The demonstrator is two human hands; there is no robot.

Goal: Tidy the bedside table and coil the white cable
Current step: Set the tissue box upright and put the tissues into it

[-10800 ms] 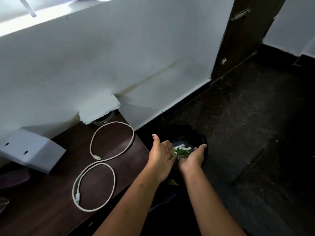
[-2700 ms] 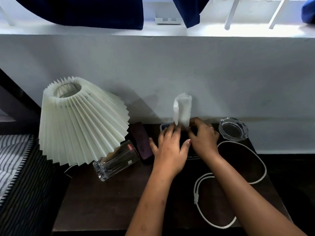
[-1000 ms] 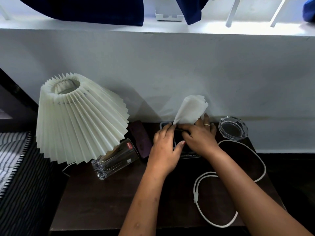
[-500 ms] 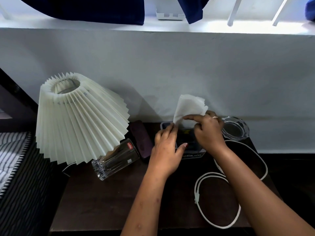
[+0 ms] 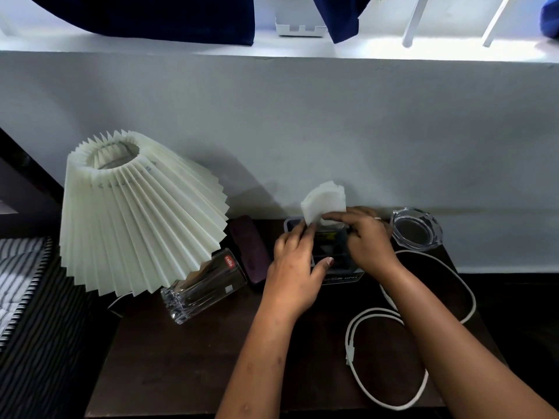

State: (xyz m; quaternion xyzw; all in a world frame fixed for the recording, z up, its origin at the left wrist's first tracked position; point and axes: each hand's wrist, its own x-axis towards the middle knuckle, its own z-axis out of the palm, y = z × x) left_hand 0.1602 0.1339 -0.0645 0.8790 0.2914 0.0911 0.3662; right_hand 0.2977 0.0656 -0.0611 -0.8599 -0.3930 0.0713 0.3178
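Note:
On the dark wooden bedside table (image 5: 187,367), both hands meet at a dark tissue pack (image 5: 331,252) near the wall. A white tissue (image 5: 325,202) sticks up from it. My left hand (image 5: 295,267) pinches the tissue's left lower edge and rests on the pack. My right hand (image 5: 367,237) presses the tissue's right lower edge down at the pack's opening. The white cable (image 5: 390,322) lies in loose loops on the right part of the table, partly under my right forearm.
A pleated white lampshade (image 5: 136,213) leans at the left over a clear glass lamp base (image 5: 202,285). A dark purple case (image 5: 249,249) lies beside it. A glass ashtray (image 5: 416,228) stands at the back right. A striped bed (image 5: 21,282) borders the left.
Over the last second the tissue has been folded smaller and lowered toward the pack. My right hand slid along the tissue's bottom edge; my left fingers rose to pinch its left corner.

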